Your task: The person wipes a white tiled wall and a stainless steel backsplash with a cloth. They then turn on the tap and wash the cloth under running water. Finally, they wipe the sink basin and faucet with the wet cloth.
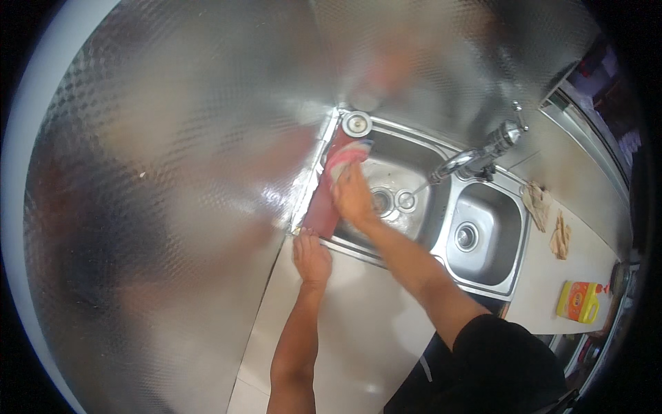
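I see: red-brown board [321,214] lengthwise near-to-far along sink's [408,153] left side | left hand [312,258] touching its near end, grip unclear | right hand [353,196], apart, clutches pink-and-white cloth [347,158] farther up

Short black sleeve [507,359], bare right forearm [408,262]

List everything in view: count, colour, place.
sink: 1, silver, centre
faucet: 1, silver, sink's far side
drains: 2, silver, one per basin
round metal pieces: 2, silver, beside large basin's drain; panel's far end
panel: 1, dark red, large basin's left side
cloth: 1, pink and white, over panel
crumpled pieces, perhaps cloths: 2, tan, right of sink
jug: 1, yellow-orange, right counter
counter: 1, cream, front and right
metal walls: 2, silver, left and far
far-right clutter: dim, uncountable
sleeve: 1, black, right arm
left hand: 1, bare, panel's near end
right hand: 1, bare, on cloth
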The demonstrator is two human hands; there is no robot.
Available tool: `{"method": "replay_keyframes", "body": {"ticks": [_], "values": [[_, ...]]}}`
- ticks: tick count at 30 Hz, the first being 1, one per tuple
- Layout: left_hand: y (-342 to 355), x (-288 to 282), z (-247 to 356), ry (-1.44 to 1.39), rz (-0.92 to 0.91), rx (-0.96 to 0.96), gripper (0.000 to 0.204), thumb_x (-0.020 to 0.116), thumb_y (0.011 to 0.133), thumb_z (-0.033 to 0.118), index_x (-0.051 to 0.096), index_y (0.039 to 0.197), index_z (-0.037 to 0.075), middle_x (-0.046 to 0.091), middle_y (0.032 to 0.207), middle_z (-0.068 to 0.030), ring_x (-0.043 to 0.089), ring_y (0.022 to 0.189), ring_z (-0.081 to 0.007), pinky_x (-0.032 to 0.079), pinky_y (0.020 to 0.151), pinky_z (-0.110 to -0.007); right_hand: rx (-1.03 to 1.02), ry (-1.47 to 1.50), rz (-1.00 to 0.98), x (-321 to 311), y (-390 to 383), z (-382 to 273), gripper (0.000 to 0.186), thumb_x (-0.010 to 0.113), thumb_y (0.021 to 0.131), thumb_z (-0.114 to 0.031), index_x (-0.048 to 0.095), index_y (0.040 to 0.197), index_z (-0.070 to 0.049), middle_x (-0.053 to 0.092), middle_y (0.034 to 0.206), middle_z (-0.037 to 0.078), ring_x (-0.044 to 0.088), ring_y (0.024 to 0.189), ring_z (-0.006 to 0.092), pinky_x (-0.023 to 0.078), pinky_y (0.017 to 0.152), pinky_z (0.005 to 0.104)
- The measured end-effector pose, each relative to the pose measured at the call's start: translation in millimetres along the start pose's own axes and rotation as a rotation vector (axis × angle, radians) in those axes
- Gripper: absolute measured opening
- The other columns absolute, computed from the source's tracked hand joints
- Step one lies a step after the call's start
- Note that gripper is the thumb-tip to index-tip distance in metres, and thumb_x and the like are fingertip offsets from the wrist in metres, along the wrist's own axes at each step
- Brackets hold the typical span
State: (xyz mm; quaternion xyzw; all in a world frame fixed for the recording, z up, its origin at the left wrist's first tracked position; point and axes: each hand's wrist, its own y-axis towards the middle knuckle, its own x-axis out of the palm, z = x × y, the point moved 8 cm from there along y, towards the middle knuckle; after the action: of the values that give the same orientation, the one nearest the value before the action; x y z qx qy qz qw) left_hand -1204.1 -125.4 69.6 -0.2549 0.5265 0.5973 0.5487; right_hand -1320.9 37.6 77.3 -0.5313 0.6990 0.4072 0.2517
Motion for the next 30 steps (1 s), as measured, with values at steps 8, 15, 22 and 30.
{"method": "replay_keyframes", "body": {"ticks": [8,15,22,30], "values": [[5,-4,6,-0.025,0.014,0.042,0.034,0.059,0.082,0.002,0.063,0.115,-0.006,0.063,0.126,-0.0223,0.055,0.125,-0.0426,0.042,0.109,-0.053,0.048,0.320,-0.430,-29,-122,27,0.033,0.065,0.091,-0.023,0.068,0.108,0.005,0.063,0.128,0.029,0.065,0.117,0.0406,0.053,0.096,0.0509],[68,-21,67,-0.012,0.064,0.190,0.039,0.066,0.087,0.004,0.063,0.126,-0.001,0.062,0.132,-0.0210,0.061,0.116,-0.0395,0.048,0.100,-0.049,0.362,-0.175,-0.792,-61,-104,198,0.042,0.061,0.094,-0.040,0.076,0.104,-0.001,0.073,0.106,0.025,0.072,0.100,0.0409,0.057,0.089,0.0503],[264,74,132,-0.041,-0.187,0.358,0.060,0.072,0.088,0.013,0.052,0.144,0.006,0.050,0.150,-0.0167,0.046,0.136,-0.0411,0.044,0.111,-0.047,0.022,-0.222,-0.756,-24,-85,165,0.028,0.058,0.094,-0.019,0.074,0.108,-0.001,0.065,0.127,0.025,0.069,0.107,0.0413,0.059,0.088,0.0470],[238,105,99,0.226,-0.394,0.342,0.036,0.077,0.081,0.016,0.065,0.114,0.005,0.062,0.114,-0.0133,0.062,0.109,-0.0348,0.054,0.091,-0.047,-0.015,-0.242,-0.968,-66,-56,195,0.021,0.062,0.087,-0.016,0.077,0.094,-0.003,0.076,0.103,0.018,0.074,0.103,0.0331,0.059,0.086,0.0434]]}}
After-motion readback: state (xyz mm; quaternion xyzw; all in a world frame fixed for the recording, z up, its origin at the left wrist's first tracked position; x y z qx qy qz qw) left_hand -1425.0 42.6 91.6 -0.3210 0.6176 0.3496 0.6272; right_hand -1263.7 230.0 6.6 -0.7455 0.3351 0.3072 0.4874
